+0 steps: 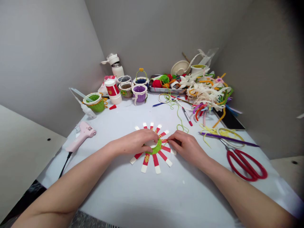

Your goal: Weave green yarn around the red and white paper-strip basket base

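A red-and-white paper cup [152, 158] lies flat on the white table, cut into strips that splay outward like rays. Green yarn [156, 147] is wound in a ring around its centre. My left hand [135, 142] rests over the top of the ring, its fingertips pressing on the cup. My right hand [186, 146] comes in from the other side, fingers pinching at the ring and a red strip. A thin strand of green yarn [178, 117] runs up the table toward the back. The ring's far part is hidden under my fingers.
A pink glue gun [82, 134] lies at left and red-handled scissors [244, 164] at right, below a purple stick [228, 138]. Woven cups [139, 93], a metal tray of yarn balls [166, 90], and a heap of raffia and pipe cleaners [206, 95] crowd the back. Grey walls surround the table.
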A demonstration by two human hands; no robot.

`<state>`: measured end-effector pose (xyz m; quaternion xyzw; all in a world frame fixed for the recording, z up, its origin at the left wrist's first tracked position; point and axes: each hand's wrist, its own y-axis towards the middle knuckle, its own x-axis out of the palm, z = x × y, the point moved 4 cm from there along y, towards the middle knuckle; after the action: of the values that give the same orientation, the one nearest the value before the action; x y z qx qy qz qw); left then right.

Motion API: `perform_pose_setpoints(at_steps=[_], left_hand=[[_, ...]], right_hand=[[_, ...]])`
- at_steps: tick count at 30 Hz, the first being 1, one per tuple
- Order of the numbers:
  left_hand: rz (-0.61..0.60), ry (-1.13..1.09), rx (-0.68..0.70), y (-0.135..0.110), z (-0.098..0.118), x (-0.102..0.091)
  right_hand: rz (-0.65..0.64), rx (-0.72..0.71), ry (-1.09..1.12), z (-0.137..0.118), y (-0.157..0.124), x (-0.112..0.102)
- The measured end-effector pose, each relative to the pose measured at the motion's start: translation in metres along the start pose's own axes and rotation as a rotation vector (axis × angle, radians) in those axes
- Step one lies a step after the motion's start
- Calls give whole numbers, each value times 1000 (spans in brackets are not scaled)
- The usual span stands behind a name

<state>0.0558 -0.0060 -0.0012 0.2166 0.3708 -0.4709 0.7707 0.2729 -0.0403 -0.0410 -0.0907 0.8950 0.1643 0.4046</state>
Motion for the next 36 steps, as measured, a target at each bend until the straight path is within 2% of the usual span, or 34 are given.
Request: perform_pose_setpoints(at_steps=[6, 9, 15, 21, 25, 29, 33, 36], left_hand=[[86, 61, -71, -2, -3, -2], [58, 93, -85, -3, -6, -4], [18, 108, -20, -6, -15, -9], [-23, 151, -17, -6, -17, -10], [-30, 136, -11, -8, -17, -12], [-32, 109, -24, -9, -18, -12], [-29, 84, -11, -8, -20, -11], [-38, 88, -5, -8, -21, -11]], right_hand=[[-23, -9, 2, -4, -1, -3], [-24, -37, 24, -7, -2, -7], [-5, -168, 22, -14, -7, -15], [-228, -226, -81, -29, -15, -16], [-382, -263, -71, -42, -22, -19], [-488, -234, -177, -45, -31, -16], [-496, -160, -285, -40, -37, -13], [-430, -223, -370, -37, -39, -14]])
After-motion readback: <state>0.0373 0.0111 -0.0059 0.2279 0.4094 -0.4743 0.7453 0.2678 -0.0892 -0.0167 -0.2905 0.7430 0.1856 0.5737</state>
